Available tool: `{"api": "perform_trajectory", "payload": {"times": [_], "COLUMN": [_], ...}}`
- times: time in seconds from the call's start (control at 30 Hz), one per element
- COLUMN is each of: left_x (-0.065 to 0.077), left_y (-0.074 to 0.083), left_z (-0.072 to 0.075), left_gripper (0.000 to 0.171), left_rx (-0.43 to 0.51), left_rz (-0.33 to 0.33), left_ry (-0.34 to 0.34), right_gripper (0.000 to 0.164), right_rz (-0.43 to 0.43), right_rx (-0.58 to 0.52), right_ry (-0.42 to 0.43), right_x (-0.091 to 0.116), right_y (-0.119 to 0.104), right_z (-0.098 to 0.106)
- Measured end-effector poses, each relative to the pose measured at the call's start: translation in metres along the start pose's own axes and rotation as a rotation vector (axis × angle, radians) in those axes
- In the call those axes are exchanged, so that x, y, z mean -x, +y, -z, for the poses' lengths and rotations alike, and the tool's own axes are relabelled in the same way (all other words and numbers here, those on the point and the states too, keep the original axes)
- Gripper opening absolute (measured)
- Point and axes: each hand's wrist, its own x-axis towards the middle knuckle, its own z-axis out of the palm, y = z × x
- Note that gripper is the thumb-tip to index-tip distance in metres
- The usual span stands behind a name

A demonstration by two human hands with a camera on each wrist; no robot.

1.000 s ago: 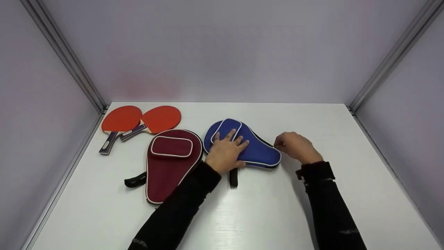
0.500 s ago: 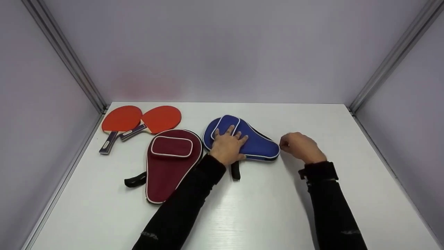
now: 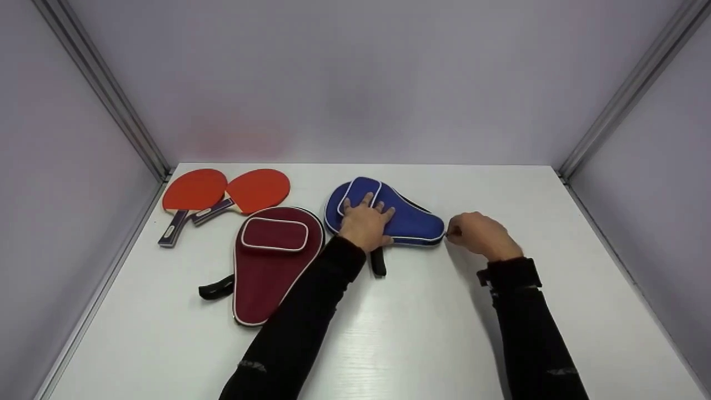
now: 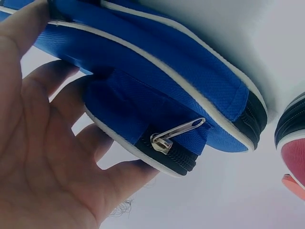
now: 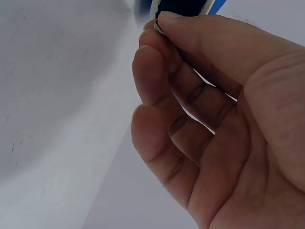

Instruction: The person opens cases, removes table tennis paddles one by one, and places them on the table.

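We log the blue case (image 3: 412,221) slid forward under the spread left hand (image 3: 365,225), right hand (image 3: 482,235) pinching an apparent zip pull (image 3: 446,234), likely mid-closure.

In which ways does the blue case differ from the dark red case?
The blue case points its narrow end to the person's right; the dark red case points its narrow end toward the person. The left hand rests on the blue case, while no hand touches the dark red case. Both have white edging, a pocket and a black strap.
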Motion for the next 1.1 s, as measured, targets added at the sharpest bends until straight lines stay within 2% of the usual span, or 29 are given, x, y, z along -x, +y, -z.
{"api": "perform_trajectory", "payload": {"times": [0.47,0.77,1.1], "left_x": [-0.023,-0.022,-0.018], "left_y": [-0.002,0.001,0.002], "left_z": [0.0,0.006,0.006], "left_gripper": [0.093,0.092,0.091], "left_rx": [-0.051,-0.043,-0.058], "left_rz": [0.027,0.037,0.033], "left_ry": [-0.045,-0.089,-0.06], "right_gripper": [0.013,0.011,0.015], "right_rz": [0.023,0.099,0.102], "right_rx": [0.001,0.06,0.143], "right_ry": [-0.036,0.026,0.085], "right_x": [-0.003,-0.005,-0.005], "right_y": [-0.014,-0.033,-0.05], "right_z": [-0.003,-0.01,-0.016]}}
